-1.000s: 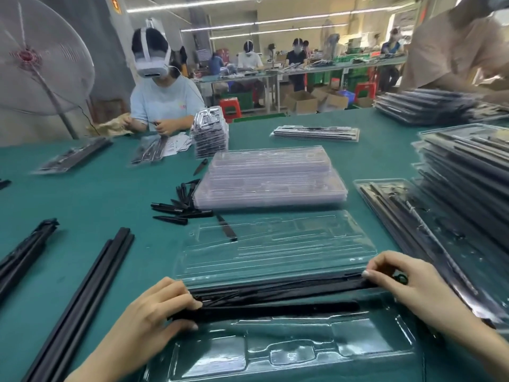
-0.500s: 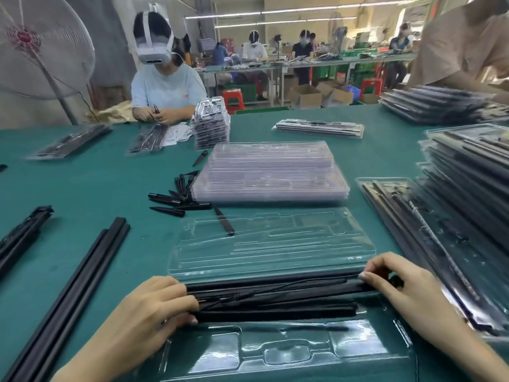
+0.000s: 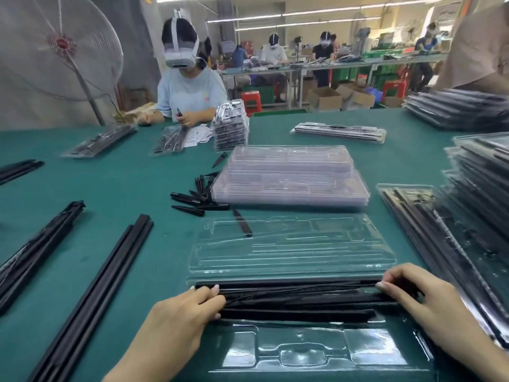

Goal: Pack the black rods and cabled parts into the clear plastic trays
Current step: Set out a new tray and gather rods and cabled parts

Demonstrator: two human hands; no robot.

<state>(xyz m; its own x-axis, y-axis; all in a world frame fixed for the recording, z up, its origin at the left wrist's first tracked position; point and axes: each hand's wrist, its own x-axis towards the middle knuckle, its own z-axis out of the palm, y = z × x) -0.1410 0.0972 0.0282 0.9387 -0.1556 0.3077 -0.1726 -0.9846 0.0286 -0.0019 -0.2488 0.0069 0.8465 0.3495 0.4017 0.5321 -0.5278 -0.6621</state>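
A clear plastic tray (image 3: 308,351) lies open in front of me, its lid half (image 3: 292,244) folded back. Several black rods (image 3: 297,304) with a thin cable lie in the tray's long slots. My left hand (image 3: 181,312) grips the rods' left end with curled fingers. At the right end my right hand (image 3: 413,293) holds the rods, fingertips curled over them.
A stack of empty clear trays (image 3: 292,177) stands behind, with loose black spikes (image 3: 195,199) to its left. Long black rods (image 3: 93,293) lie on the green table at left. Filled trays (image 3: 468,205) are piled at right. A seated person (image 3: 187,89) works across the table.
The camera has tilted slightly, so the scene sits lower and closer. Both hands stay on the rods' ends, pressing them a little further into the tray slots.
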